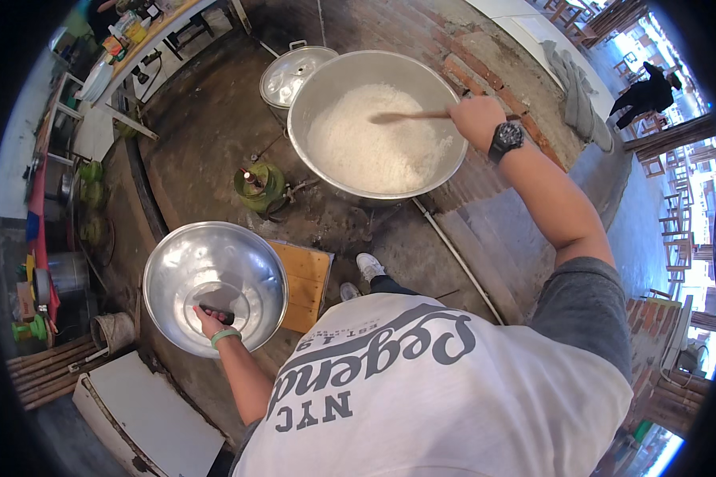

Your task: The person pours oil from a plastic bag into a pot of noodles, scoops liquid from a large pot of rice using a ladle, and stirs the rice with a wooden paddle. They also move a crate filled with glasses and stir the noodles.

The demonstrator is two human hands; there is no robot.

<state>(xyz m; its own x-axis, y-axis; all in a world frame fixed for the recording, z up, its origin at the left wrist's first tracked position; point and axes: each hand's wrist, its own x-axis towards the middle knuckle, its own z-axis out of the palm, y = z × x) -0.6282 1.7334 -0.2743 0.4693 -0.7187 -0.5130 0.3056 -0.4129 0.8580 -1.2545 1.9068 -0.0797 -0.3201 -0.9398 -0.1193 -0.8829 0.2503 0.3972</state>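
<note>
My right hand [478, 122], with a black watch on its wrist, grips the handle of a wooden spoon [403, 117]. The spoon's head rests at the surface of white rice [370, 149] in a large aluminium pot [310, 89]. Lower left, my left hand [212, 322] is closed around a dark flat object [224, 315], which looks like a phone. This hand is over the inside of a wide, shiny metal basin [215, 250]. The basin overlaps the edge of a slatted wooden stool or low table [301, 280].
A green gas cylinder [259, 188] stands on the floor below the pot. Behind the pot is a lidded metal pot [289, 74]. A pale pipe [459, 259] crosses the floor at right. A white chest [149, 411] stands lower left. A person in dark clothes [647, 95] is far right.
</note>
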